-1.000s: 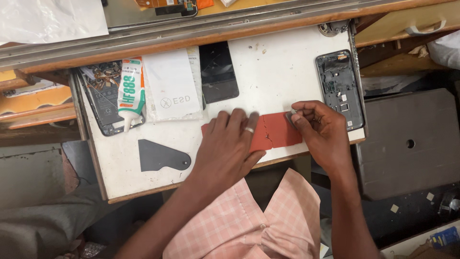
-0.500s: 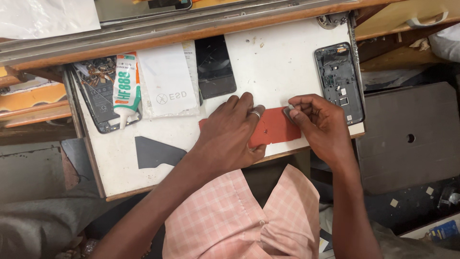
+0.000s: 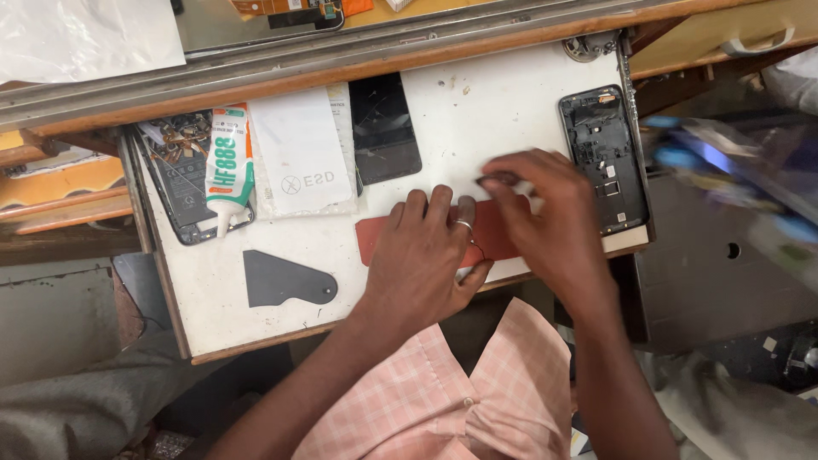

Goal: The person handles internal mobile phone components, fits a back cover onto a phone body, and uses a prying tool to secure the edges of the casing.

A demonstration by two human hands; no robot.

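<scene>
A flat red cover (image 3: 375, 239) lies near the front edge of the white work board (image 3: 503, 102). My left hand (image 3: 423, 258) rests flat on it, fingers spread, a ring on one finger, pressing it down. My right hand (image 3: 550, 217) reaches over the cover's right half. Its fingertips are pinched together on a small dark piece (image 3: 497, 180) at the cover's top edge. What that piece is I cannot tell. Both hands hide most of the cover.
An opened phone body (image 3: 604, 158) lies at the board's right edge and another (image 3: 177, 175) at the left under a white glue tube (image 3: 228, 164). A white bag (image 3: 300, 153), a dark screen panel (image 3: 384, 128) and a grey shaped plate (image 3: 285, 279) also lie there.
My right hand has slid left from the red cover's right end to the middle of its top edge. My left hand has stayed pressed on the cover.
</scene>
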